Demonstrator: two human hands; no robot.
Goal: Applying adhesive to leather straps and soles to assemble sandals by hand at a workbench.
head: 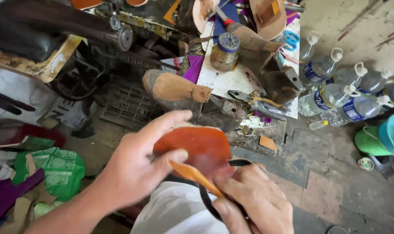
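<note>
Worktop (pixel 231 82): cluttered, with pliers (pixel 239 96) near its front edge and a jar (pixel 225 52) farther back. Clear bottles (pixel 335 93) stand on the floor off its right edge. Left hand (pixel 138 167): closed, pinching an orange-brown leather piece (pixel 201 147) over the lap, off the front edge. Right hand (pixel 255 201): closed on a black strap (pixel 205 199) beneath the piece. Judged step: fitting strap to piece; next calls for a steady pinch.

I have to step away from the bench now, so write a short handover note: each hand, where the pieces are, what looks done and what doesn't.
Left hand: grips the orange-brown leather piece from above, thumb below.
Right hand: pinches its lower orange edge, with a black strap looped beneath.
Nearby: wooden shoe last, pliers and glue jar on the bench.
Done: leather already cut to shape.
Left: strap not visibly attached; blur hides detail.
</note>
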